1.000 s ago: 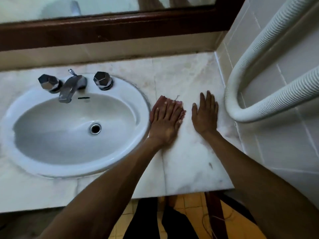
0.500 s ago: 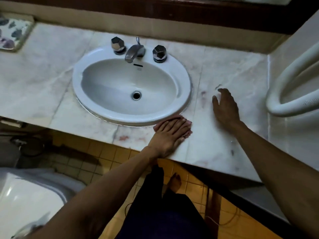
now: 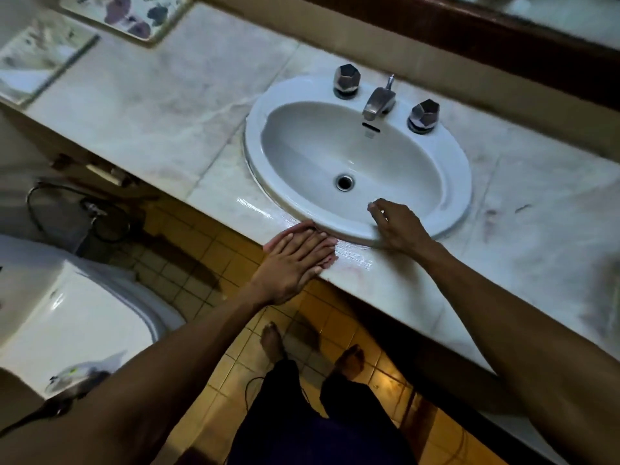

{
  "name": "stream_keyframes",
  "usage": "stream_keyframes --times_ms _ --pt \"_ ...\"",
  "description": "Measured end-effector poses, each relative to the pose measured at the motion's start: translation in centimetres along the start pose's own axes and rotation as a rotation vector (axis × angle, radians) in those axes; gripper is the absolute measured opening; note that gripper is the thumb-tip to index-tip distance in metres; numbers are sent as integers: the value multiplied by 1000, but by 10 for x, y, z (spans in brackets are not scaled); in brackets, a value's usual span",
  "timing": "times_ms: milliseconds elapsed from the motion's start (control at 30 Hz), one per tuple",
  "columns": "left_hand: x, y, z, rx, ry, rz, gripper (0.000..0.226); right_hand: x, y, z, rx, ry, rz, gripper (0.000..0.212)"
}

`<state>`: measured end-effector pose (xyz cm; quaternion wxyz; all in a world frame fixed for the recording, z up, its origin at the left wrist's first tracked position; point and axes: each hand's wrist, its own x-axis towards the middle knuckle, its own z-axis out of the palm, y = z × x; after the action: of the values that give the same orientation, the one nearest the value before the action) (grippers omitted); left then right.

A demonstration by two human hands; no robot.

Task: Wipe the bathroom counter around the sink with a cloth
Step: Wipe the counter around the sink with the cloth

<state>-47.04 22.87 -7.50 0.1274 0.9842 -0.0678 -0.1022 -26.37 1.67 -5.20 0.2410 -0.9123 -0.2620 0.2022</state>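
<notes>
A white oval sink point(image 3: 258, 129) is set into a pale marble counter point(image 3: 161, 105). My left hand point(image 3: 292, 260) lies flat on a pinkish cloth point(image 3: 330, 260) on the narrow counter strip in front of the sink, near the front edge. Only a sliver of cloth shows past my fingertips. A wet streak point(image 3: 265, 213) glistens on the counter just left of that hand. My right hand point(image 3: 399, 226) rests on the sink's front rim, fingers loosely curled over the basin edge, with nothing in it.
A chrome tap point(image 3: 379, 102) with two faceted knobs point(image 3: 347, 78) stands behind the basin. A floral tray point(image 3: 134, 18) lies at the counter's far left. A white toilet point(image 3: 60, 313) is below left, over yellow floor tiles point(image 3: 235, 263). A dark wood mirror frame point(image 3: 503, 31) runs behind.
My left hand slid the cloth leftward from the counter right of the sink along its front edge. My right hand moved from the counter onto the sink rim. The view swung left.
</notes>
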Motion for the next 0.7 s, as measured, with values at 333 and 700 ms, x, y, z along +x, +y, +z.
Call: stream_keyframes --times_ms 333,700 --pt "-3 -86 -18 -175 147 -448 59 29 -79 56 -62 -110 74 51" --pt "-44 -227 -39 -50 90 -87 56 46 -134 88 -145 58 192 51"
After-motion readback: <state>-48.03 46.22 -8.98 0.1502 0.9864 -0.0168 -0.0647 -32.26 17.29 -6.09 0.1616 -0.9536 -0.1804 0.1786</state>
